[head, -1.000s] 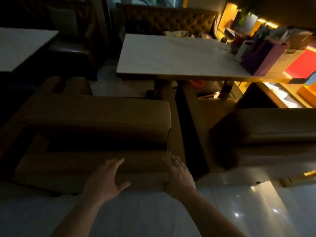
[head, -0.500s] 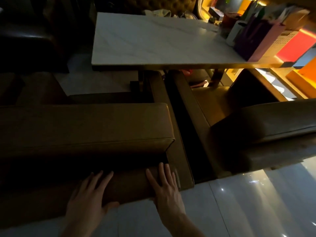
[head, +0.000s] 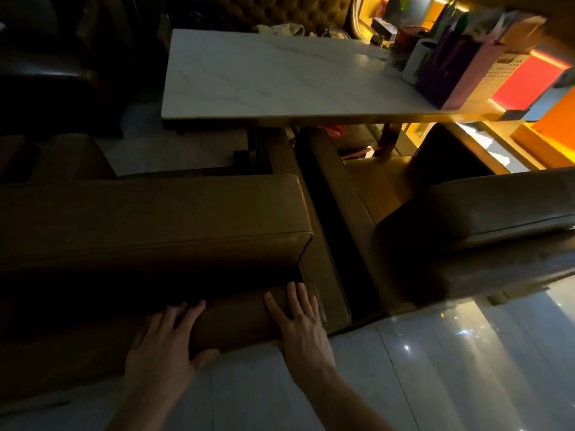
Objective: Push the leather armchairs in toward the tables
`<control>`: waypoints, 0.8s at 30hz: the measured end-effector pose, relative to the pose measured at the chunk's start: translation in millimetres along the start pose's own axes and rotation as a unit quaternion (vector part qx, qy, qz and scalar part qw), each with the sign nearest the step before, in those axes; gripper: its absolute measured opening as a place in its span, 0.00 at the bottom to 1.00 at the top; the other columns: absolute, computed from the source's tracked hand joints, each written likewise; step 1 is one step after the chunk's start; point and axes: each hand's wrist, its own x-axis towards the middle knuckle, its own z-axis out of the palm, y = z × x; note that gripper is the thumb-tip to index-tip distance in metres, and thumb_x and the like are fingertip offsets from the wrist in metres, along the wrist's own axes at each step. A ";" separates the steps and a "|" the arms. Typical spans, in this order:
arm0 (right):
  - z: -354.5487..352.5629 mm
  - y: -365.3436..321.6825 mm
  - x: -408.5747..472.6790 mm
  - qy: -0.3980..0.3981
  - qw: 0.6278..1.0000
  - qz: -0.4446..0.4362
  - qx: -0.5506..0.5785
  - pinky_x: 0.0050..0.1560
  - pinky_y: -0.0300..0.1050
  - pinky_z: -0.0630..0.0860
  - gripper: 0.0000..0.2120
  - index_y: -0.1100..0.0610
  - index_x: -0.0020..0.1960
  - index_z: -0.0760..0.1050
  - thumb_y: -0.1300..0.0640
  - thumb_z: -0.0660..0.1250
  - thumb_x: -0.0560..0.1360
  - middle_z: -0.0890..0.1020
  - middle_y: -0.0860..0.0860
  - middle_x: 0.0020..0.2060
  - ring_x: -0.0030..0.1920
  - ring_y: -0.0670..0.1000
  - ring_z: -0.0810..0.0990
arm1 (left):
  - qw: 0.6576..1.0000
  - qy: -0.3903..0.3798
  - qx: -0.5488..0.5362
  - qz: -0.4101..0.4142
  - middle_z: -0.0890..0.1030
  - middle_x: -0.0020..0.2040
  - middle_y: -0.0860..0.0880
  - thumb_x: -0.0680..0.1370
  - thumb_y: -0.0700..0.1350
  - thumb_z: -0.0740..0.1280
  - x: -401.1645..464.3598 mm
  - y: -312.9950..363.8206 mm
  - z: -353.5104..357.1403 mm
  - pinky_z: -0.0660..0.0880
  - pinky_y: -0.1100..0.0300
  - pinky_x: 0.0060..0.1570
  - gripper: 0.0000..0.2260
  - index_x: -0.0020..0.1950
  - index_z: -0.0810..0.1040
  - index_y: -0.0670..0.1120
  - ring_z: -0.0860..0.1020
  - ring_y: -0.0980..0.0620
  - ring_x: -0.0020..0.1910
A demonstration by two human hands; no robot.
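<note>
A tan leather armchair (head: 155,213) stands with its back toward me, facing a white marble-top table (head: 280,76). My left hand (head: 165,340) and my right hand (head: 300,321) both press flat with straight fingers on the lower back of this chair, near its right corner. A second leather armchair (head: 485,219) stands to the right, its seat partly under the table's near edge. A dark gap separates the two chairs.
A purple and pink gift bag (head: 451,73), a white basket (head: 501,73) and other clutter fill the table's right end. A tufted sofa (head: 298,10) runs behind the table. Dark seating (head: 46,82) sits at left. Glossy white floor tiles (head: 451,368) lie beneath me.
Both hands went from hovering behind the chair to pressing on its lower back. The chair and table now appear closer and larger in view.
</note>
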 end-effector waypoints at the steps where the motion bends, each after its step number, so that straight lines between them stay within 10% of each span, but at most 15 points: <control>1: -0.3 -0.2 -2.2 0.001 1.000 0.000 0.000 0.75 0.58 0.36 0.40 0.41 0.79 0.43 0.54 0.66 0.78 0.42 0.60 0.79 0.77 0.62 0.35 | 1.000 -0.004 0.003 -0.003 0.65 0.73 0.56 0.68 0.75 0.61 -2.0 -0.1 0.9 0.67 0.50 0.65 0.41 0.77 0.54 0.63 0.63 0.50 0.70; 20: -36.0 -8.6 -10.3 -0.119 0.992 0.024 -0.026 0.76 0.61 0.41 0.38 0.42 0.79 0.41 0.47 0.62 0.80 0.42 0.59 0.79 0.78 0.62 0.38 | 0.989 -0.139 -0.033 -0.022 0.45 0.80 0.54 0.70 0.73 0.63 -16.0 12.3 -26.5 0.56 0.45 0.74 0.46 0.79 0.41 0.61 0.46 0.47 0.79; 24: -75.6 -3.3 -32.2 -0.117 0.993 0.033 -0.006 0.77 0.63 0.47 0.36 0.41 0.78 0.45 0.42 0.62 0.78 0.50 0.59 0.79 0.79 0.63 0.45 | 0.985 -0.155 -0.058 -0.044 0.52 0.79 0.56 0.70 0.74 0.61 -31.1 23.4 -50.0 0.60 0.45 0.72 0.42 0.78 0.48 0.63 0.56 0.49 0.76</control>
